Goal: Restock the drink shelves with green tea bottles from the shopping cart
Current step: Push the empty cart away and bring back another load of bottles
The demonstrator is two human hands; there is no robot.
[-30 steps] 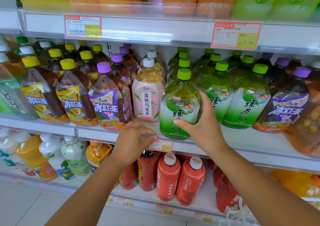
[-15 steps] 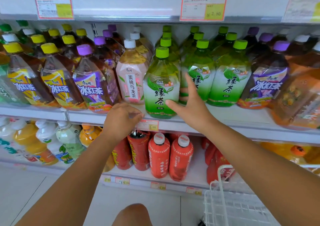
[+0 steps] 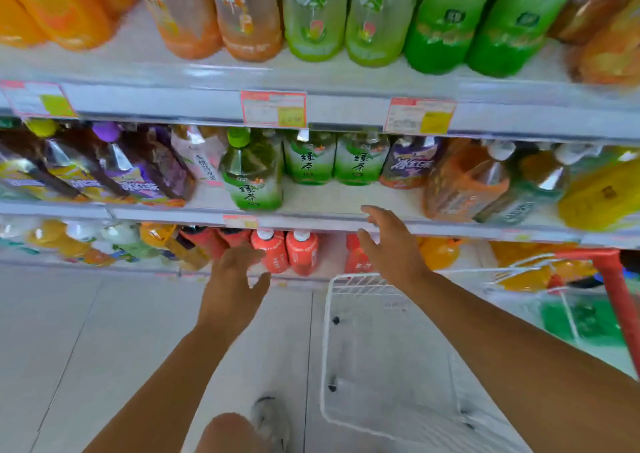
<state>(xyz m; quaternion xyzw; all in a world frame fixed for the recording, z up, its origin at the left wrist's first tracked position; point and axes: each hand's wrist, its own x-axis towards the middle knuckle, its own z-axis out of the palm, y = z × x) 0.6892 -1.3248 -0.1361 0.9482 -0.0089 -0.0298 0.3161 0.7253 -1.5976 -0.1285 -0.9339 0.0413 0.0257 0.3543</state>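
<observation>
Both hands hang free before the drink shelves, holding nothing. The left hand has its fingers loosely spread in front of the red bottles on the lower shelf. The right hand reaches with straight fingers to the front edge of the middle shelf. On that shelf one green tea bottle stands forward, with a pair of green tea bottles set back to its right. The white wire shopping cart sits under the right forearm, and green shapes show in it at far right, too blurred to tell.
</observation>
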